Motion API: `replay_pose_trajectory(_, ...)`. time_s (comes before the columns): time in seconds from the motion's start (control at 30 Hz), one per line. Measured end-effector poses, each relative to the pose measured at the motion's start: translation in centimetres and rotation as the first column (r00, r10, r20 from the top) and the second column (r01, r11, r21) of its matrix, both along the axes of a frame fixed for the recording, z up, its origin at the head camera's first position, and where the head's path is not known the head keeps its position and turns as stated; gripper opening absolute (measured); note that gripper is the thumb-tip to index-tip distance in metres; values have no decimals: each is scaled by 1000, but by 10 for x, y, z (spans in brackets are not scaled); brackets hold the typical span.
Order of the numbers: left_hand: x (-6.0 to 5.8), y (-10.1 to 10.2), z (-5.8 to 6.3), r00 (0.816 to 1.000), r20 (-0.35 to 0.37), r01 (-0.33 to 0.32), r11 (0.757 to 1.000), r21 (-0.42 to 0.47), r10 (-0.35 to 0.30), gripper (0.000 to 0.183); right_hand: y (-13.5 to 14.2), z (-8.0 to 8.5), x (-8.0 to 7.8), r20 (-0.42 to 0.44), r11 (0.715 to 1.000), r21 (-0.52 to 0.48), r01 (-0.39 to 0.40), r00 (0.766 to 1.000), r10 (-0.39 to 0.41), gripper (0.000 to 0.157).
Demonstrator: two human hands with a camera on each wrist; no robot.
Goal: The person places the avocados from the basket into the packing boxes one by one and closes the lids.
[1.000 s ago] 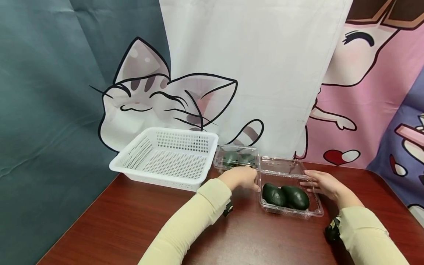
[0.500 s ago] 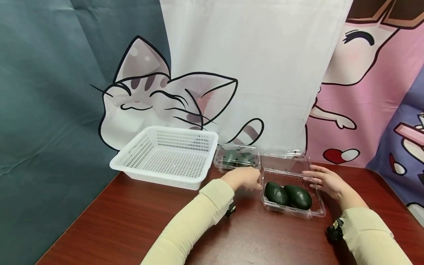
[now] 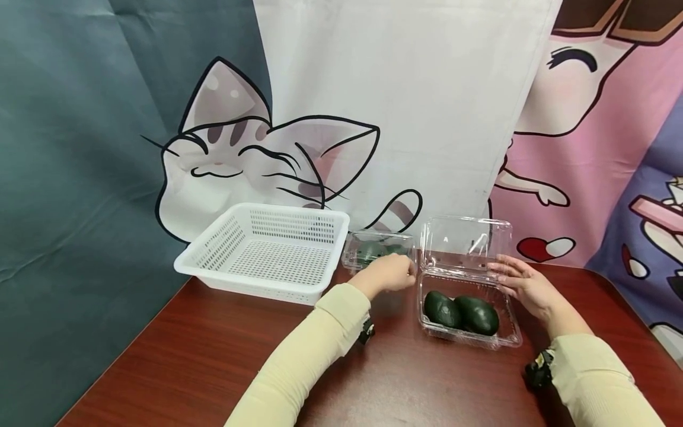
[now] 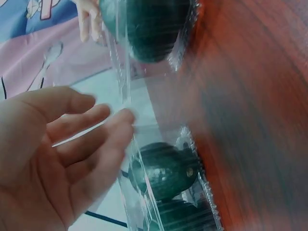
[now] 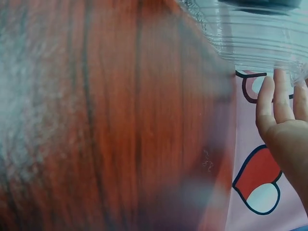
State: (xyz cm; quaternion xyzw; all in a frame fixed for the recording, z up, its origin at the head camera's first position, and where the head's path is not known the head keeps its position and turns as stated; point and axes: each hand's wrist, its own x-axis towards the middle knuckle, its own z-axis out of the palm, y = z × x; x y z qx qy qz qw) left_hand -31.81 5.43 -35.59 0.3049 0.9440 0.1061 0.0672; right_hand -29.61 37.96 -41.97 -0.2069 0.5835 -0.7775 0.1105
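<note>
Two dark green avocados [image 3: 477, 315] lie side by side in a clear plastic clamshell box [image 3: 464, 338]. Its hinged lid [image 3: 465, 238] stands raised at the back. My right hand [image 3: 527, 289] is at the box's back right corner, fingers extended with the tips at the lid's lower edge. My left hand [image 3: 392, 273] hovers between this box and a second clear box [image 3: 409, 243], holding nothing. In the left wrist view, its fingers are loosely bent, and a dark green avocado [image 4: 162, 171] shows through clear plastic beyond them.
A white perforated plastic basket [image 3: 290, 290] stands at the back left of the reddish-brown table [image 3: 373, 379]. The second clear box, beside the basket, is closed over dark green fruit. A cartoon-printed cloth [image 3: 427, 118] hangs right behind everything.
The open box's lid has swung up from lying back to standing nearly upright, with my right fingers at it. My left hand has lifted slightly away from the box's left edge.
</note>
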Motion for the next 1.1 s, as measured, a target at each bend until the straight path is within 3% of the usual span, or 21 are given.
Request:
replay_pose_trajectory(0.17, -8, 0, 8, 994, -58, -79, 984, 157, 89, 35, 3, 0, 3, -29, 999, -41, -29, 999, 27, 45)
replay_pose_trajectory(0.23, -10, 1, 11, 992, -42, -104, 969, 226, 116, 42, 4, 0, 4, -47, 998, -54, -45, 998, 43, 46)
replay_pose_trajectory(0.3, -11, 1, 13, 993, 19, -118, 952, 283, 118, 50, 4, 0, 5, -66, 997, -54, -58, 996, 54, 47)
replay_pose_trajectory(0.47, -13, 2, 17, 993, 101, -97, 933, 347, 66, 64, 6, -1, 6, -90, 995, -55, -87, 993, 82, 50)
replay_pose_trajectory(0.63, -15, 2, 17, 989, 148, -58, 908, 415, -5, 50, 11, 0, 7, -84, 985, -51, -167, 983, 162, 52)
replay_pose_trajectory(0.8, -15, 2, 23, 976, 212, -61, 879, 472, -46, 38, 20, 10, 9, -6, 971, -12, -238, 971, 238, 49)
replay_pose_trajectory(0.93, -13, 1, 27, 968, 241, -64, 867, 495, -66, 33, 23, 22, 15, 73, 969, 83, -233, 971, 227, 47)
replay_pose_trajectory(1.1, -10, 2, 28, 969, 231, -28, 885, 466, -91, 36, 21, 31, 31, 138, 944, 265, -194, 977, 162, 48)
